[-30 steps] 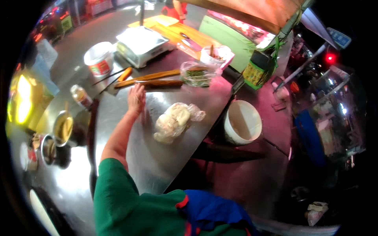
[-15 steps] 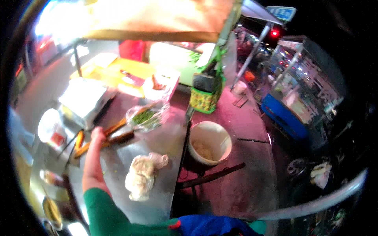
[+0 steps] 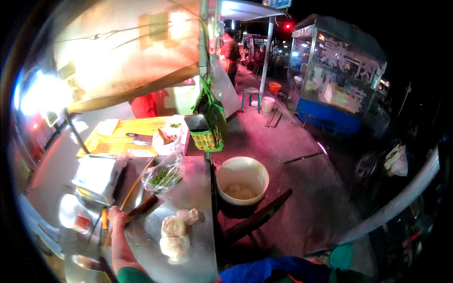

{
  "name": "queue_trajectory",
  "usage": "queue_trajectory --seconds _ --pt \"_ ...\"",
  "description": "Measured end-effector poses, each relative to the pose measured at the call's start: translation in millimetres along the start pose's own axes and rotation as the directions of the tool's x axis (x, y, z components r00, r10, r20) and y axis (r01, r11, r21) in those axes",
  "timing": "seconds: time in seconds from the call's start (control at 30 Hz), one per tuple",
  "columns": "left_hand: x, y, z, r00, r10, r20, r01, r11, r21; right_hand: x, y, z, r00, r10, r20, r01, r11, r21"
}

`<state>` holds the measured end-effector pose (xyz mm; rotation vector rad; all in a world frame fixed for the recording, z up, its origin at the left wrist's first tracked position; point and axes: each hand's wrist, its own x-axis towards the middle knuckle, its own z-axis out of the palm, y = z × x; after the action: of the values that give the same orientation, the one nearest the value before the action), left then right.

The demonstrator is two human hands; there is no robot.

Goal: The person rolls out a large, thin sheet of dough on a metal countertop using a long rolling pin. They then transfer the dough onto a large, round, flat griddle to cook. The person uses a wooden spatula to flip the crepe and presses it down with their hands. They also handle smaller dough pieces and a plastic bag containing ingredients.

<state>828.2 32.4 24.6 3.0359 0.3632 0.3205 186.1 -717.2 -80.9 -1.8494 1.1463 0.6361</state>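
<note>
My left hand (image 3: pixel 116 217) is closed at the near end of a dark brown wooden stick (image 3: pixel 144 206) on the metal worktop (image 3: pixel 198 179). A thinner, lighter wooden stick (image 3: pixel 133 186) passes at the same hand; whether the fingers hold it too I cannot tell. Just left of the hand lies a tool with an orange handle (image 3: pixel 104 219). Pale, dough-like lumps (image 3: pixel 174 238) under clear plastic rest right of my forearm. Beyond the hand sits a clear plastic bag of chopped greens (image 3: pixel 163 177). My right hand is out of view.
A white scale-like box (image 3: pixel 98 174) and a white tub (image 3: pixel 74 213) stand at the left. Farther back are a yellow board (image 3: pixel 127 132) and a white bowl (image 3: pixel 166 143). A green bag (image 3: pixel 210 134) hangs from a pole above a large white bucket (image 3: pixel 243 177). A glass-sided cart (image 3: pixel 330 89) stands right.
The view has tilted up and shifted, so the worktop sits lower and more street shows. My left hand stays on the sticks, which appear steeper in the picture.
</note>
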Motion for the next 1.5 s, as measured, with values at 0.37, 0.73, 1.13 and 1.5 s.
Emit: queue_trajectory --seconds 0.37,0.73,1.13,1.5 --pt "-195 -2 -91 0.927 -0.251 -0.278 0.164 0.939 -0.303 44 80 -31 0.993 -0.117 0.007 0.116 0.99 0.085" --pt "-493 40 -128 0.942 0.334 -0.028 -0.325 0.931 0.163 119 195 -29 0.942 -0.337 -0.008 0.336 0.937 0.097" --pt "-662 149 -224 0.923 0.379 0.064 -0.3 0.814 -0.498 -143 -31 -48 0.136 -0.986 -0.098 0.767 0.168 -0.619" --pt "-728 43 -229 0.826 0.555 0.093 -0.337 0.62 -0.708 -206 87 42 0.219 -0.97 0.105 0.817 0.123 -0.563"
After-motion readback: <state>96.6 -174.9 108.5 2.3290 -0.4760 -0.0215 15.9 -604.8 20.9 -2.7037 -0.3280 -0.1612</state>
